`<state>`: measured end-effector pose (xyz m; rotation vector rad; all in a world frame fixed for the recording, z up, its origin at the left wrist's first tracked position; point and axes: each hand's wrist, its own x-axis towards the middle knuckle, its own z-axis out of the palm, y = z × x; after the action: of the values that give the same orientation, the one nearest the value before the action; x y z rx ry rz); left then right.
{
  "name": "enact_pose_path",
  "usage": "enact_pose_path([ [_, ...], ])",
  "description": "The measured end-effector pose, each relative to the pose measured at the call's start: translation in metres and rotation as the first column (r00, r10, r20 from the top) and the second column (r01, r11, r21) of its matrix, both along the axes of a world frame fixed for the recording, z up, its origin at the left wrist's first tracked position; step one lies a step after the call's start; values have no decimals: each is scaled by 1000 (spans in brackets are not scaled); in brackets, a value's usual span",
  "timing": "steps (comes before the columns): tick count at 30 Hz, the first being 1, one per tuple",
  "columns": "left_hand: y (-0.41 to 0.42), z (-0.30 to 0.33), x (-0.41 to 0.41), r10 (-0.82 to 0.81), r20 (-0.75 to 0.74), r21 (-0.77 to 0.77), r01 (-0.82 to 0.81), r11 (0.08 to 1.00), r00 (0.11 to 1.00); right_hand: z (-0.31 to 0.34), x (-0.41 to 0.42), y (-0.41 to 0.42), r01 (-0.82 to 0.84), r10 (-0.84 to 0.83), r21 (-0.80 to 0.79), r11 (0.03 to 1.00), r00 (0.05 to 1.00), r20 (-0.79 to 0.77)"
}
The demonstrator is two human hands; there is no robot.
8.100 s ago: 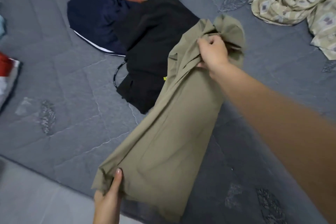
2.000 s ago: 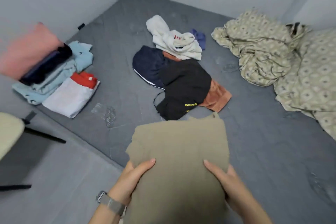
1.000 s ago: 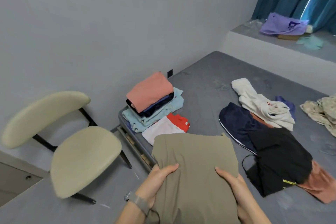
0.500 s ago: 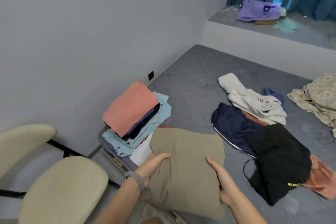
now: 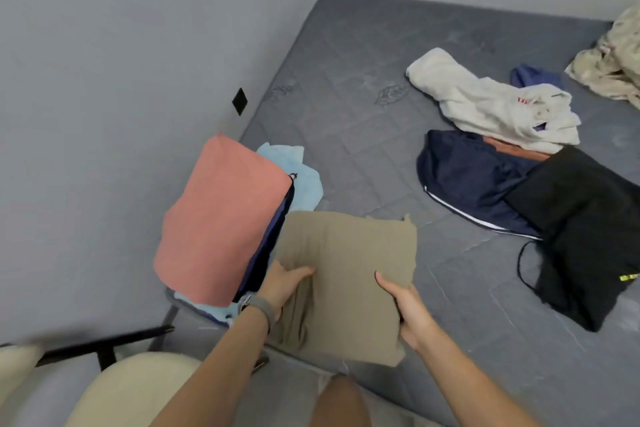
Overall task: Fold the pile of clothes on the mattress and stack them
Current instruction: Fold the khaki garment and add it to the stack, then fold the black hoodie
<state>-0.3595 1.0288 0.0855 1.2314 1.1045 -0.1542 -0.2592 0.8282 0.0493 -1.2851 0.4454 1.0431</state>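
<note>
The folded khaki garment (image 5: 346, 274), gripped at its sides by left hand (image 5: 284, 282) and right hand (image 5: 407, 310), has moved beside the stack (image 5: 221, 222) at the mattress (image 5: 363, 135) corner; careless placement may topple the leaning stack.

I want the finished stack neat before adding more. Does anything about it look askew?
Yes. The stack by the wall leans: its salmon top piece slopes steeply, and the light blue garment beneath sticks out crumpled. Both hands grip the folded khaki garment beside it.
</note>
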Motion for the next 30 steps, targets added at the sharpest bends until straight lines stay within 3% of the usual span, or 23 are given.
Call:
enact_pose_path([
  [3,18,-49,0,-26,-178,359,90,929,984,-52,-14,26,15,-14,-117,993,1000,10],
  [5,16,-78,-4,-92,-293,578,252,776,952,-91,-23,40,-37,51,-264,964,998,47],
  [7,3,-101,-10,-285,-350,667,451,593,892,-127,-30,45,-122,158,-417,901,986,54],
  [10,-15,-141,-25,-548,-513,507,748,427,661,-157,-34,46,-215,247,-456,864,969,11],
  [12,-20,-163,-35,-618,-590,307,852,423,520,-167,-32,42,-248,278,-458,854,961,-3],
  [13,-21,-167,-36,-637,-589,241,861,448,497,-168,-29,39,-272,299,-454,849,954,-13],
  [15,-21,-164,-34,-629,-580,210,841,499,518,-163,-21,30,-335,363,-450,828,932,-26],
  [19,-24,-132,-16,-569,-536,307,772,557,624,-140,-2,-14,-439,493,-503,744,869,-30],
  [22,-36,-102,13,-596,-514,378,787,488,617,-115,19,-63,-481,611,-620,619,791,-4],
  [25,-66,-73,51,-679,-493,403,835,375,544,-92,41,-120,-466,671,-731,498,741,-15],
  [27,-94,-61,77,-722,-477,436,848,301,501,-83,56,-160,-430,657,-775,464,754,-25],
  [30,-147,-52,114,-767,-428,473,842,261,478,-76,80,-220,-361,599,-808,467,800,-11],
])
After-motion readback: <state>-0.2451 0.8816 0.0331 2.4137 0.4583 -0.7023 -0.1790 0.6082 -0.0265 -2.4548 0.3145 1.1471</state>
